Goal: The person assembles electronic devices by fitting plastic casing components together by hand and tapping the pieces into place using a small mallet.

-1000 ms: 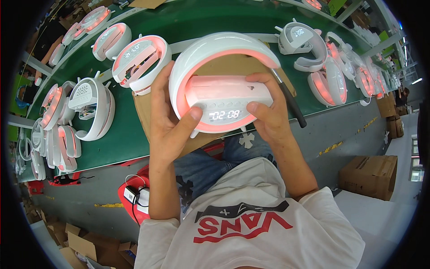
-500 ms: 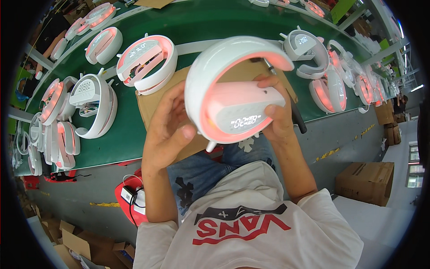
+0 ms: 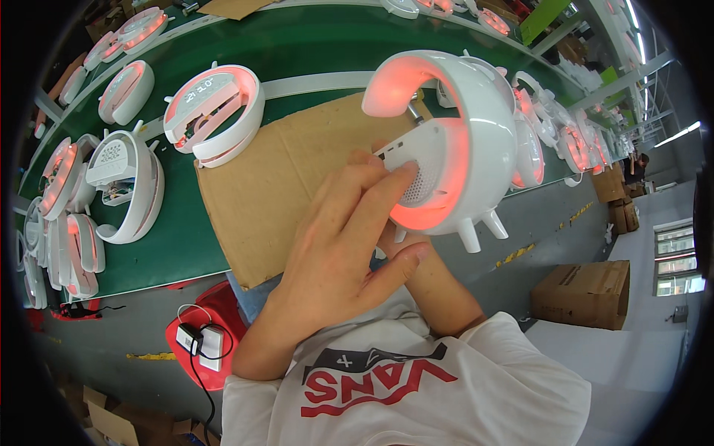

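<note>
A white C-shaped clock lamp [image 3: 487, 149] is up in front of me, its inner ring glowing red. Its back faces me, showing a round speaker grille [image 3: 420, 184] and a row of small ports. Stubby legs point down from its lower rim. My left hand [image 3: 335, 230] reaches across with fingers stretched out, the fingertips touching the back panel beside the grille. Behind it, my right hand [image 3: 398, 241] grips the lamp from the far side of the clock body; most of its fingers are hidden.
Flat cardboard [image 3: 260, 186] lies on the green table [image 3: 178, 256]. Several similar lamps, one of them a lit clock lamp [image 3: 216, 115], stand left and right. A red stool [image 3: 212, 312] holds a white adapter with cables. A brown carton [image 3: 584, 293] sits at right.
The lamp has turned from its clock face to its back and moved right. My left hand has left the ring's side and come across to the back panel.
</note>
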The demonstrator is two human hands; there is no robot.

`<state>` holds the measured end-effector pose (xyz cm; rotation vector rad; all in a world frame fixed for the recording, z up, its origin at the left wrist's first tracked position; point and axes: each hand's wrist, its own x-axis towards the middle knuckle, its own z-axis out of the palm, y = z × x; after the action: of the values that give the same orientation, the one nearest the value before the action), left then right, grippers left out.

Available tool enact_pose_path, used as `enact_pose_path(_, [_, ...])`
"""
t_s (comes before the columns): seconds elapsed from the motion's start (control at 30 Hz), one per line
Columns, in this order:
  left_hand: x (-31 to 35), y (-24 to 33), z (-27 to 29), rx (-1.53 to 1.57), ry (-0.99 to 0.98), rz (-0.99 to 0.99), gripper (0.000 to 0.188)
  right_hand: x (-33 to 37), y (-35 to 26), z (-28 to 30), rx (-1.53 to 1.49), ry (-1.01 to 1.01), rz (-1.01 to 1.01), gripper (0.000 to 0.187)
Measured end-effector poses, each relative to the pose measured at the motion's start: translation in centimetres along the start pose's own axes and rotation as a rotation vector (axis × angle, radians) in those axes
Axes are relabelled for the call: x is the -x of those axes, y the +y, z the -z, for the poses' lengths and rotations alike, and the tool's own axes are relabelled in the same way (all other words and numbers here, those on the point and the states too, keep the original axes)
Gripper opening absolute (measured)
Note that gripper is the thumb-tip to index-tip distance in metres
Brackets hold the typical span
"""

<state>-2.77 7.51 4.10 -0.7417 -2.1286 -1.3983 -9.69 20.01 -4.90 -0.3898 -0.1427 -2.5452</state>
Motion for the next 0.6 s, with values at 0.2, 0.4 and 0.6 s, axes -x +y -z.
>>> enact_pose_path(0.2, [0.8,-0.3,-0.2,0.043,0.021,-0.007,0.063,0.7,0.3,-4.9,0.696,0.141,0.141,0.039])
enact_pose_path(0.4, [2.5,-2.2,1.9,0.222,-0.012,0.294,0.068,0.7,-4.0,-3.9,0.768,0.249,0.293,0.049])
enact_pose_path(0.6, [3.1,-3.8,5.0,0.715,0.243,0.468,0.075,0.1,-6.7,-6.9,1.651,0.036,0.519,0.046])
